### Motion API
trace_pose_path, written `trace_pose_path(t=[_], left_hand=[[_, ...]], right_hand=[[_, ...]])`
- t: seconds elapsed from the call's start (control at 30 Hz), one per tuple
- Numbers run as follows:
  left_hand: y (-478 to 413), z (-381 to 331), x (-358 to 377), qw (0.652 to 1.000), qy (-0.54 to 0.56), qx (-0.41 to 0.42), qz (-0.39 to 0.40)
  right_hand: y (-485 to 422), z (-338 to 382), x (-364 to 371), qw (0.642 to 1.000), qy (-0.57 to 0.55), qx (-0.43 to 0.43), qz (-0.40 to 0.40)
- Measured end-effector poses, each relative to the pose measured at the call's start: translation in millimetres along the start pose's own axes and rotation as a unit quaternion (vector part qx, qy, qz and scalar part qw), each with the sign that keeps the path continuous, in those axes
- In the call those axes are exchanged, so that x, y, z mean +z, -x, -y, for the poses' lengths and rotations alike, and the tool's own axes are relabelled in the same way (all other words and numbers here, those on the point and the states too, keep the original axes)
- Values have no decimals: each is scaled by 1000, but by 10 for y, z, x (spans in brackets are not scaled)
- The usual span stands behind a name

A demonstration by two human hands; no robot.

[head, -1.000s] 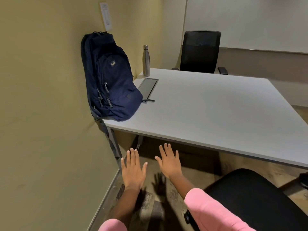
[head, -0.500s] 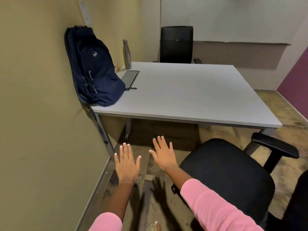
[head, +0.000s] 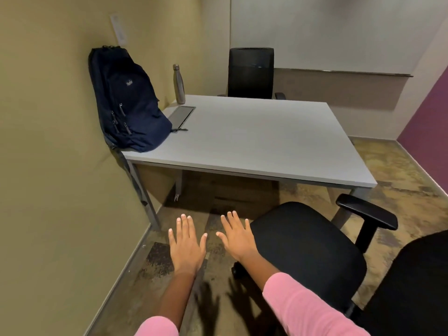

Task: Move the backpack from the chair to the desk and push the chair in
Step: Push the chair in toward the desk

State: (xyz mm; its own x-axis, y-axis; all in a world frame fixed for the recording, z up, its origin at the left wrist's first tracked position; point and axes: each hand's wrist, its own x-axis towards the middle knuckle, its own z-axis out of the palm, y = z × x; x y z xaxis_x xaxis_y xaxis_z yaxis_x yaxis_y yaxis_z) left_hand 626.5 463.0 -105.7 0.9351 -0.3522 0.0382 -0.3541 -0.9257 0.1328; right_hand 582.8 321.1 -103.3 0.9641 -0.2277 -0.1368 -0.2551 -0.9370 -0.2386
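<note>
A navy backpack (head: 128,100) stands upright on the near left corner of the grey desk (head: 254,144), leaning against the wall, one strap hanging over the desk's edge. The black office chair (head: 308,248) sits pulled out in front of the desk at lower right, its armrest (head: 367,210) and part of its backrest in view. My left hand (head: 185,243) and my right hand (head: 238,236) hover flat over the floor, palms down, fingers spread, holding nothing. The right hand is just left of the chair's seat, not touching it.
A steel bottle (head: 179,84) and a grey cable hatch (head: 181,116) are on the desk near the backpack. A second black chair (head: 251,72) stands behind the desk. The wall runs close on the left; a purple wall is at far right.
The view has pulled back and swung right, bringing more of the chair and its armrest into sight. Both hands stay open in front of me; the backpack has not moved.
</note>
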Motion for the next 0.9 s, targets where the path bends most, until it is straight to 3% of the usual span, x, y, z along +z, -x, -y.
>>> trace_pose_path(t=[0.37, 0.9], left_hand=[[877, -659, -13, 993, 2, -122, -9], [1875, -1551, -262, 973, -6, -221, -60]], right_hand=[[576, -573, -93, 990, 53, -128, 28], [1401, -1008, -514, 954, 84, -286, 24]])
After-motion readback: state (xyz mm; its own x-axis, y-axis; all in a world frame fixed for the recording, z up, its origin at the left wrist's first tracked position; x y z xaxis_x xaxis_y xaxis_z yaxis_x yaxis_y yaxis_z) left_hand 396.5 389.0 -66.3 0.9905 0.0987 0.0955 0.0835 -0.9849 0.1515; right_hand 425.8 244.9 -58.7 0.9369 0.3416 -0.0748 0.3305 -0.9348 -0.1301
